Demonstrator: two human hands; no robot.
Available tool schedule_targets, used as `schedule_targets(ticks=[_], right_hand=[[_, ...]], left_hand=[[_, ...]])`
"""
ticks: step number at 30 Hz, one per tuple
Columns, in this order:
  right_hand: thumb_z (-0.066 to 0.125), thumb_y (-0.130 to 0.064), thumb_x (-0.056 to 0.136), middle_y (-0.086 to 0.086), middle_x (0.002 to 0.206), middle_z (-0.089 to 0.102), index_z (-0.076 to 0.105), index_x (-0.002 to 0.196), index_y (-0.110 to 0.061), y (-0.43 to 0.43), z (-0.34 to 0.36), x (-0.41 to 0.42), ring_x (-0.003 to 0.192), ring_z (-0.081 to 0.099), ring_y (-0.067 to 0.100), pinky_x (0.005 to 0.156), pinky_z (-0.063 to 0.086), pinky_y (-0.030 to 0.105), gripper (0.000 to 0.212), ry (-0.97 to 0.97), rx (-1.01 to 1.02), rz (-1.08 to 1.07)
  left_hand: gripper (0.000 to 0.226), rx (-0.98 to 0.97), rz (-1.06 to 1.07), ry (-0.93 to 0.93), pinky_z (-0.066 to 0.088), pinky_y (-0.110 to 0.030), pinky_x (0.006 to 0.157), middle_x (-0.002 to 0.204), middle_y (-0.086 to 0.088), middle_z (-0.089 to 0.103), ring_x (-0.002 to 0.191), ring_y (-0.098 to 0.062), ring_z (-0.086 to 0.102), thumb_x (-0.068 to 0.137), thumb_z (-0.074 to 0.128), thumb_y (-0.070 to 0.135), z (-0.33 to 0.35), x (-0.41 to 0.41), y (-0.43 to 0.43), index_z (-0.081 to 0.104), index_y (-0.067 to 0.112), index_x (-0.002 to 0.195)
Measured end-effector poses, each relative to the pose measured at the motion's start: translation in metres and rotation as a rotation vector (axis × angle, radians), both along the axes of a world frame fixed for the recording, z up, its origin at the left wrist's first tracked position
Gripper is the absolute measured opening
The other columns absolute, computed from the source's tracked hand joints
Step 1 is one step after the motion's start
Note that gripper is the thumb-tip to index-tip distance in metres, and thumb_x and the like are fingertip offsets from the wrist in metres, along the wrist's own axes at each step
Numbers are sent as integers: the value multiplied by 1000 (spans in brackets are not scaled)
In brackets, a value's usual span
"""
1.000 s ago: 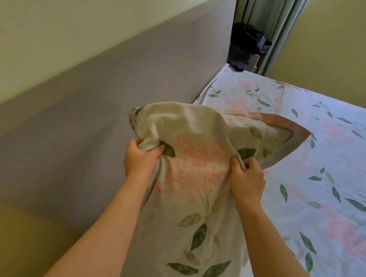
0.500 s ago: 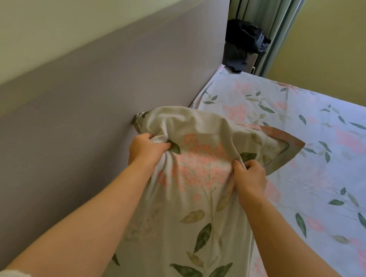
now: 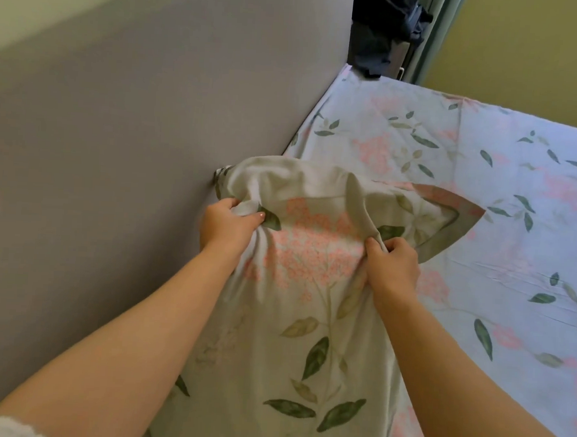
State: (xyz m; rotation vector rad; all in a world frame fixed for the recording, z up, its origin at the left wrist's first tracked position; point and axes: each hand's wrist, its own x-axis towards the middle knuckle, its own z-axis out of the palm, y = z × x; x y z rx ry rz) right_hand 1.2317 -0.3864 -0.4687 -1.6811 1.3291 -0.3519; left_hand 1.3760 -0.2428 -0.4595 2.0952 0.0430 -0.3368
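Observation:
A pillow in a cream floral pillowcase (image 3: pixel 310 286), printed with pink blossoms and green leaves, stands lengthwise in front of me. Its far end presses against the grey headboard (image 3: pixel 135 126). My left hand (image 3: pixel 228 227) grips a bunch of the case near its upper left corner. My right hand (image 3: pixel 393 267) pinches a fold of fabric at the upper right. A flap of the case with a pinkish border (image 3: pixel 454 223) sticks out to the right, over the bed.
The bed is covered by a pale blue floral sheet (image 3: pixel 484 161) stretching right and away. The grey headboard runs along the left. Dark clothing (image 3: pixel 387 29) hangs by a green curtain (image 3: pixel 437 35) past the bed's far corner. Yellow-green walls lie behind.
The pillow's far end has moved left and forward until it touches the headboard. Both hands keep their grips on the case.

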Motion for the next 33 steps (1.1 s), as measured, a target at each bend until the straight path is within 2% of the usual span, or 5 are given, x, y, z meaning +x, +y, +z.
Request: schedule_targets(ticks=[6,10,13,28,33], right_hand=[[49,-24,92,3,77,52,51,90,-12,-28,36,36,76,53,23,66,41,34,13,-103,-1,-113],[41,-23,96,13,139,43,27,141,-14,-22,6,56,126,44,34,94,38,38,48,-52,28,-22],[42,-32,96,9,158,13,7,149,-24,-4,-43,58,140,26,34,112,30,48,64,123,74,137],[67,-31,83,12,152,25,0,149,-24,47,-148,4,134,34,38,109,34,51,95,50,685,-117],[65,-13,84,10,134,50,37,135,-14,47,-121,20,111,53,30,99,46,44,58,-115,616,-10]], left_hand=[[49,48,-130,-103,49,-42,96,123,-9,62,109,-29,60,74,71,31,35,53,-38,58,13,118],[84,344,-368,-25,16,-41,116,158,-9,1,144,-34,10,86,54,47,19,51,-46,1,28,148],[77,516,-570,104,5,-40,119,158,-6,-14,146,-30,-7,90,47,46,-24,35,-32,-1,29,148],[101,780,-207,226,23,-49,109,150,-17,27,137,-35,29,74,61,60,-148,5,48,2,22,147],[48,556,-82,243,43,-36,81,123,-20,56,109,-39,55,86,60,27,-146,28,58,46,1,124]])
